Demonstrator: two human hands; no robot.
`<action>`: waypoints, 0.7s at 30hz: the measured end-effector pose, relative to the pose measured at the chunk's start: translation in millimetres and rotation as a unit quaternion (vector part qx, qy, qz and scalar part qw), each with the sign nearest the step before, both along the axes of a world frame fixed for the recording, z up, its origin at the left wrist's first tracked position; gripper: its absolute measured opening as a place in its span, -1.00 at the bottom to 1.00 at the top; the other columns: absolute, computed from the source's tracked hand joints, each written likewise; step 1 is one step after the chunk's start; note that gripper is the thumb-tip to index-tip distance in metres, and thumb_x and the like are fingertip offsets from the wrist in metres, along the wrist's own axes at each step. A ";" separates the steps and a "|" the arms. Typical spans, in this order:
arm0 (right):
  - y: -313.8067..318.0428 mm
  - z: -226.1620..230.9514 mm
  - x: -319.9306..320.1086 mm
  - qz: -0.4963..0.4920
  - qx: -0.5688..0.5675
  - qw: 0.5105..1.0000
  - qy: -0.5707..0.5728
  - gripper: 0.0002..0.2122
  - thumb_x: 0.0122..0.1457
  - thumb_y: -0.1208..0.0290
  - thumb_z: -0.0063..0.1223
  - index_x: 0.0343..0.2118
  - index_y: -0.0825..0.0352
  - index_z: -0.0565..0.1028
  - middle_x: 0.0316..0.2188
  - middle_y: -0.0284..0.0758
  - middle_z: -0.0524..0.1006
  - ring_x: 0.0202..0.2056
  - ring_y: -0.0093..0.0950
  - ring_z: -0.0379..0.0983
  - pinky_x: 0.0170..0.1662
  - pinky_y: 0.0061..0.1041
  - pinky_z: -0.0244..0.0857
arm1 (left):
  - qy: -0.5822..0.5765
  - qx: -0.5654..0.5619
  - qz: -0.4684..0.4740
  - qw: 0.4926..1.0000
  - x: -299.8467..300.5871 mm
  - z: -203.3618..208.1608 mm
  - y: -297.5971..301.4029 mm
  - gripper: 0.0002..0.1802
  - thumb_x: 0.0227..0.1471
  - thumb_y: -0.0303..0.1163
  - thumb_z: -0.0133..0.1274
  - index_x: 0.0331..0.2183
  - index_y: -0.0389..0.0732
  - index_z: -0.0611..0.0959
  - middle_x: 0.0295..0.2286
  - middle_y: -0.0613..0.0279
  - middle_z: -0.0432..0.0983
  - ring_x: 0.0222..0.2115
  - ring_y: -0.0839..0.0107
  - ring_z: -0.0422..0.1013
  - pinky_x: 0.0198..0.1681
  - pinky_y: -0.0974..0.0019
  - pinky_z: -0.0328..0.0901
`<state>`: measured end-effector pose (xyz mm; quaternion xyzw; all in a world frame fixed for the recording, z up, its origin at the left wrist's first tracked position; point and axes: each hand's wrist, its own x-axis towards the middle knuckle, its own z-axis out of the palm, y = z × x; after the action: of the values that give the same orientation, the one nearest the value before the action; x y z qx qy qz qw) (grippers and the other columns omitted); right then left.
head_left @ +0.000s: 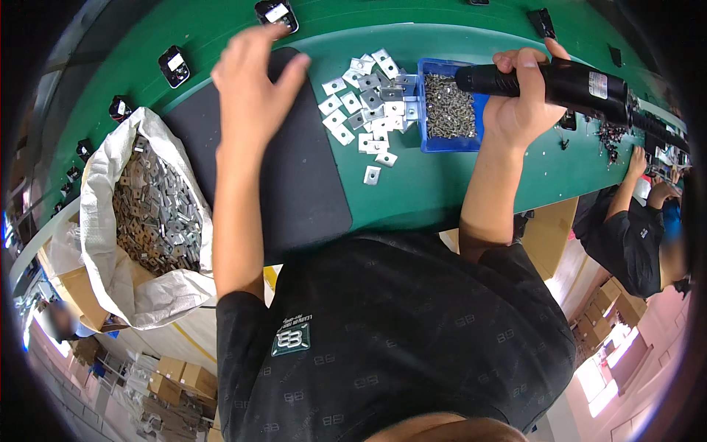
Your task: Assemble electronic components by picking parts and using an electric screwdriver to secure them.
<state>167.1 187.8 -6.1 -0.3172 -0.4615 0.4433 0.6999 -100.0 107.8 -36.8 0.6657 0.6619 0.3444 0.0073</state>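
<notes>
My right hand (521,103) is wrapped round a black electric screwdriver (578,87), held level above a blue tray (449,146) of small screws (448,114). The tool's dark end points left over the tray, and its cord side runs right. My left hand (254,85) is raised over the far part of a black mat (305,177), thumb and fingers apart. Its fingertips are close to a small black housing (278,16) with a white label; whether they touch it cannot be told. Between mat and tray lie several square metal plates with holes (372,107), scattered and partly overlapping.
A white woven sack (103,228) full of metal plates (158,210) stands left of the mat. More black housings (174,66) line the green surface's far left side. At right, dark small parts (611,140) lie near a co-worker in a black shirt (622,239). Cartons (184,376) stand behind.
</notes>
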 end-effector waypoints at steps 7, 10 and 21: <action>4.3 -4.7 -8.9 -0.007 0.019 1.000 0.003 -0.63 -0.04 0.70 -0.05 -0.10 0.50 0.24 -0.60 -0.26 0.39 -0.56 -0.44 0.30 -0.37 -0.31 0.30 | -0.058 -0.158 -0.065 0.984 47.3 -0.9 -58.1 -0.71 -0.19 -0.35 0.19 -0.31 -0.16 0.59 -0.36 0.26 0.48 -0.34 0.29 0.40 -0.20 0.25 0.14; 1.0 0.4 -6.2 0.003 0.007 0.999 0.037 -0.63 -0.03 0.68 -0.07 -0.09 0.46 0.25 -0.60 -0.27 0.38 -0.55 -0.45 0.28 -0.36 -0.31 0.27 | -0.053 -0.156 -0.067 0.984 54.0 -4.7 -60.2 -0.67 -0.21 -0.39 0.20 -0.28 -0.17 0.59 -0.36 0.27 0.48 -0.33 0.30 0.40 -0.21 0.27 0.15; -15.6 17.3 12.0 0.054 0.029 0.993 0.105 -0.65 -0.01 0.67 -0.03 -0.11 0.40 0.29 -0.59 -0.30 0.40 -0.58 -0.46 0.30 -0.39 -0.33 0.27 | -0.034 -0.213 0.004 0.976 66.8 -2.5 -64.3 -0.65 -0.17 -0.40 0.18 -0.24 -0.20 0.56 -0.31 0.16 0.45 -0.29 0.15 0.42 -0.26 0.16 0.33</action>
<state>179.1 172.2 11.2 -0.2227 -0.4152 0.4977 0.7282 -33.2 43.5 -39.3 0.6344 0.7220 0.2175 0.1701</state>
